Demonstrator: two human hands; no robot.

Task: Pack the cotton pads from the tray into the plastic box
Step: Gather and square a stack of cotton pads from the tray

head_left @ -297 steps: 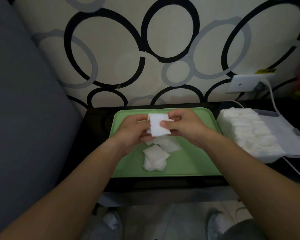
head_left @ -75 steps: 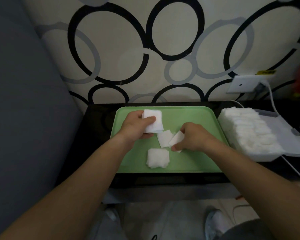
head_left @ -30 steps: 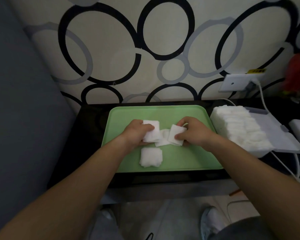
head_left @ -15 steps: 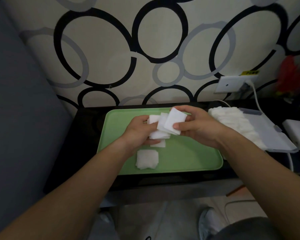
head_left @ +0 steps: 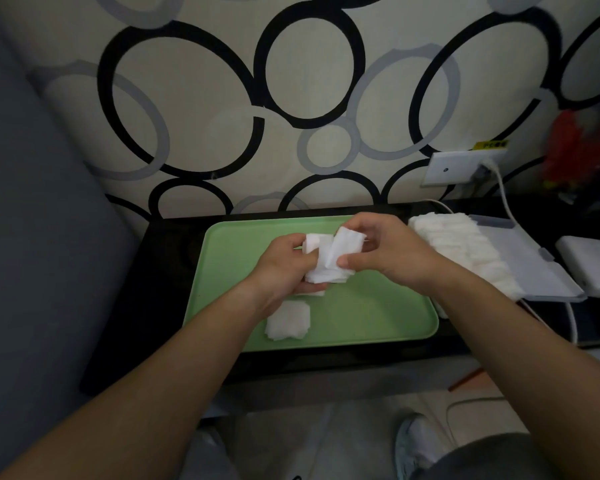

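Above the green tray [head_left: 368, 317] both hands meet on a small bunch of white cotton pads [head_left: 329, 261]. My left hand [head_left: 284, 268] grips the bunch from the left and below. My right hand [head_left: 385, 254] pinches the top pads between thumb and fingers. One small stack of cotton pads [head_left: 288, 320] lies on the tray's front left, just below my left wrist. The plastic box [head_left: 534, 271] stands right of the tray, its lid open, with rows of packed pads [head_left: 458, 244] filling it.
The tray sits on a black table [head_left: 167, 271] against a wall with ring-patterned paper. A wall socket [head_left: 458, 168] with a white cable is behind the box. A white adapter [head_left: 593, 261] lies at the far right. A grey sofa [head_left: 32, 237] fills the left.
My right hand has lifted pads from the tray and brought them to the bunch in my left hand. Both hands now hold the bunch together above the tray.
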